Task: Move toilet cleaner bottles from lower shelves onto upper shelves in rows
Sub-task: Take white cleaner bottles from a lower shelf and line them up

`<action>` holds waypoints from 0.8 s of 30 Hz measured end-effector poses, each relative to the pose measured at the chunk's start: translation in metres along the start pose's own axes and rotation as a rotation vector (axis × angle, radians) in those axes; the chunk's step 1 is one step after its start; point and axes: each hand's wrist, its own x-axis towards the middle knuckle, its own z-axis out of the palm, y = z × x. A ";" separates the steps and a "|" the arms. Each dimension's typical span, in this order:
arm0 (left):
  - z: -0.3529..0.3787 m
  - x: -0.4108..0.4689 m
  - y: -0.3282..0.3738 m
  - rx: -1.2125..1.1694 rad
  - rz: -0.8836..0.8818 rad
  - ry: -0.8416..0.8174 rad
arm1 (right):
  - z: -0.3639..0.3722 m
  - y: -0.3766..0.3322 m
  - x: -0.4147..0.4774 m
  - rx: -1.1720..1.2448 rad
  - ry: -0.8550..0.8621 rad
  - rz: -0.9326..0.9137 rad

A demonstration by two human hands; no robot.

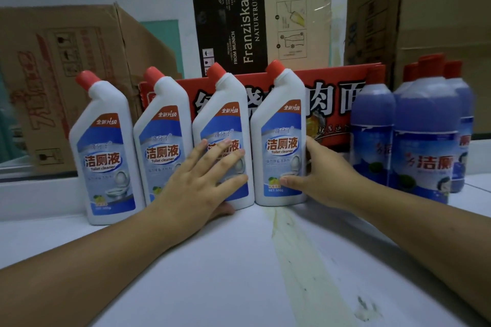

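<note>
Several white toilet cleaner bottles with red caps stand upright in a row on the white shelf top [212, 260]. My left hand [204, 180] lies flat with spread fingers against the front of the third bottle [225, 119]; its thumb is hidden at the bottle's base. My right hand [321, 172] clasps the right side of the rightmost bottle [281, 125], thumb on the front label and fingers behind it. The leftmost bottle [106, 151] and the second bottle [164, 138] stand untouched.
Several blue cylindrical cleaner bottles [425, 141] with red caps stand close on the right. Behind the row lie a red carton [332, 93], a dark beer carton [231, 16] and brown cardboard boxes [66, 74]. A yellowish stain [300, 260] streaks the shelf.
</note>
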 end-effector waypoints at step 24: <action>-0.169 -0.116 0.207 -1.313 0.000 0.121 | -0.011 0.015 -0.337 -0.113 0.714 0.099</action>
